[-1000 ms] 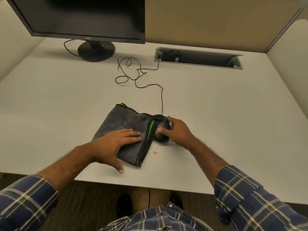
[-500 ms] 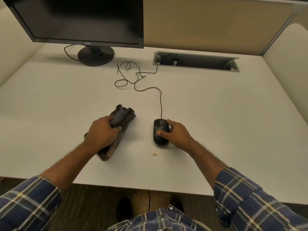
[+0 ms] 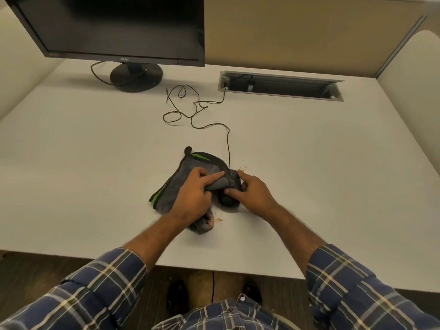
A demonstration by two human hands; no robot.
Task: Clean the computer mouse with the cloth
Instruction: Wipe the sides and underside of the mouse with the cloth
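While the left hand (image 3: 192, 198) presses the grey cloth (image 3: 188, 177) over it, the black wired mouse (image 3: 229, 197) sits on the white desk (image 3: 309, 163) under both hands.
The left fingers curl round the bunched, green-striped cloth, forefinger stretched along its top; the right hand (image 3: 252, 195) pinches the mouse's sides between thumb and fingers (2 small patches of crumbs (image 3: 219, 219) lie just beside it). Its cable (image 3: 209, 126) trails toward the monitor (image 3: 119, 27).

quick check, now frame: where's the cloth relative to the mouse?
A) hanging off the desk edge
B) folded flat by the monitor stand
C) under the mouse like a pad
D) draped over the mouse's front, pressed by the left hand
D: the left hand presses the grey cloth over the front of the mouse, which the right hand steadies.
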